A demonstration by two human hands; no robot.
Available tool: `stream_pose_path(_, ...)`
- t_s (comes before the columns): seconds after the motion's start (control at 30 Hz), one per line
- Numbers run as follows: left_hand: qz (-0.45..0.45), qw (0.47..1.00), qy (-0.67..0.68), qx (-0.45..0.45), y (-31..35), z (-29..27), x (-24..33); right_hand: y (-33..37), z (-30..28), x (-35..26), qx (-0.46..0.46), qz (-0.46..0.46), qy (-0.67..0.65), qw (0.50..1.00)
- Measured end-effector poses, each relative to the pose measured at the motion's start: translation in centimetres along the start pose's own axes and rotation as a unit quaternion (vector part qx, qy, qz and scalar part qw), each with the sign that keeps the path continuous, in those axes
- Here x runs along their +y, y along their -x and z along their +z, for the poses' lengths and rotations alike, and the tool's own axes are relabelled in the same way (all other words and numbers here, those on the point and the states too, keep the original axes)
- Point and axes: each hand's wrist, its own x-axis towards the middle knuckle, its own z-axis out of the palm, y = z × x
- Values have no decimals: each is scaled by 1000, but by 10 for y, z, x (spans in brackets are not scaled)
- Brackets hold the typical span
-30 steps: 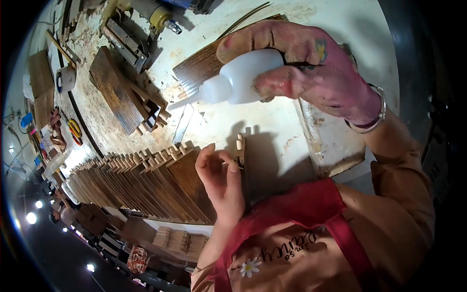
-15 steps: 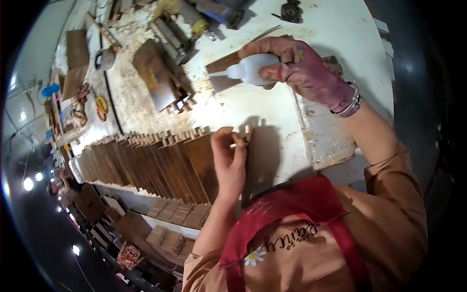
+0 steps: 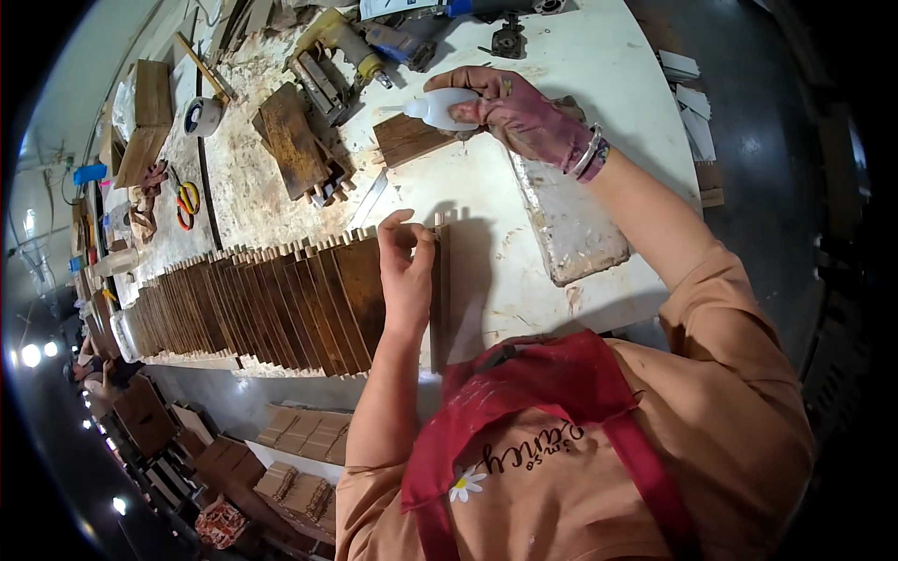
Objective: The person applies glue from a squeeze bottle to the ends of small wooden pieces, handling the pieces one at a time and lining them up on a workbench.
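Note:
My right hand (image 3: 533, 122), in a stained purplish glove, is wrapped round a white squeeze bottle (image 3: 452, 109) with a thin nozzle pointing left. The bottle is tilted on its side, above a short brown wood board (image 3: 409, 140) on the table. My bare left hand (image 3: 406, 266) has its fingers curled toward the thumb; what they hold, if anything, is hidden. Just right of it a narrow wood board (image 3: 441, 299) stands on edge, a pale dowel (image 3: 440, 221) at its far end. On its left stands a long row of brown boards (image 3: 281, 304) with dowels along their far ends.
A wrapped block (image 3: 571, 229) lies right of my hands. Beyond are stacked wood pieces (image 3: 295, 140), a yellow power tool (image 3: 341, 42), a blue tool (image 3: 402, 45) and a tape roll (image 3: 202, 116). Scissors (image 3: 187, 204) lie at left. Cardboard stacks (image 3: 301, 432) sit below the table edge.
The whole view has shifted, so the table and both hands appear further left. The bottle stays in my right hand. My left hand remains beside the narrow board, fingers still curled.

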Motion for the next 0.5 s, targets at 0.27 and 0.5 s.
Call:
stream_pose_path(0.27,27,1000,-4,-7,1,-1,2,-3,4,4,33,-5,0,999)
stream_pose_path(0.5,37,998,-42,-2,-2,-4,-3,-4,1,8,19,-16,-4,1000)
